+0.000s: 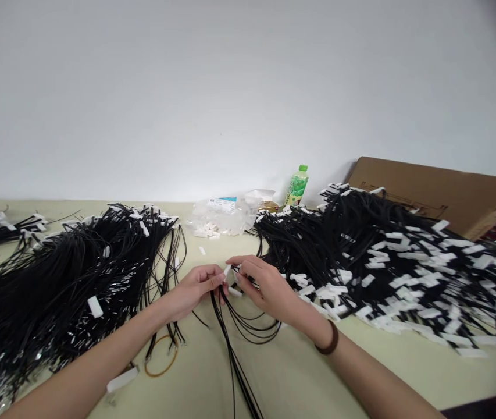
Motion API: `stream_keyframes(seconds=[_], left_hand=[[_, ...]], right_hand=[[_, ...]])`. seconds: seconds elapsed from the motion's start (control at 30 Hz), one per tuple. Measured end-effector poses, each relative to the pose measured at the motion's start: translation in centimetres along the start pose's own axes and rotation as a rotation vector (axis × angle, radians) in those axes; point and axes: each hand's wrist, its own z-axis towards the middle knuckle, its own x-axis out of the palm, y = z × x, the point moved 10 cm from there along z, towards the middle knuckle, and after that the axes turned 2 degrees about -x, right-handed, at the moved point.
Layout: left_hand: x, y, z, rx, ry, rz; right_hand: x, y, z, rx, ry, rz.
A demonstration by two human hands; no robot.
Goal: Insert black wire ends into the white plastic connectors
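Observation:
My left hand point(195, 289) and my right hand point(265, 285) meet at the middle of the table, fingers pinched together. Between the fingertips sits a small white connector point(227, 272) at the end of thin black wires point(230, 326). Those wires loop below my hands and run toward the front edge. A second white connector point(235, 291) lies just under my right thumb. My right wrist wears a brown bracelet point(328, 340).
A big heap of black wires with bare ends point(64, 279) fills the left. A heap with white connectors point(387, 262) fills the right. Behind them lie a clear bag of white connectors point(219, 218), a green bottle point(297, 185) and a cardboard box point(439, 192). A rubber band point(160, 356) lies near my left forearm.

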Motion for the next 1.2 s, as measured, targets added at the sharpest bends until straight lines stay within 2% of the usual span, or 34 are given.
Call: stream_keyframes(seconds=[0.13,0.33,0.47,0.57,0.63,0.73,0.8,0.9,1.03,1.2], left_hand=[[0.1,0.2,0.0,-0.017,0.015,0.004],[-0.1,0.1,0.0,-0.009,-0.009,-0.019],[-0.9,0.0,0.1,0.007,-0.090,-0.068],[-1.4,0.0,0.3,0.032,-0.121,-0.121],[-1.5,-0.1,0.3,0.048,-0.124,-0.156],[-1.6,-0.2,0.1,0.046,-0.148,-0.184],[-1.6,-0.1,-0.1,0.019,-0.170,-0.191],[-1.5,0.0,-0.2,-0.003,-0.178,-0.190],[-1.6,0.2,0.1,0.008,-0.161,-0.192],[-2.1,0.4,0.3,0.034,-0.187,-0.226]], right_hand=[[0.0,0.0,0.0,0.009,0.011,0.035],[-0.1,0.2,0.0,-0.020,0.005,-0.049],[-0.9,-0.1,-0.1,-0.006,-0.102,-0.188],[-1.4,1.1,-0.2,-0.071,-0.160,-0.221],[-1.2,2.4,-0.2,-0.148,-0.124,-0.198],[0.2,4.1,-0.3,-0.244,0.011,-0.170],[1.1,4.5,-0.4,-0.269,0.084,-0.185],[1.9,4.3,-0.6,-0.286,0.111,-0.224],[1.9,4.1,-0.6,-0.318,0.052,-0.180],[0.5,3.6,-0.4,-0.279,-0.064,0.047]])
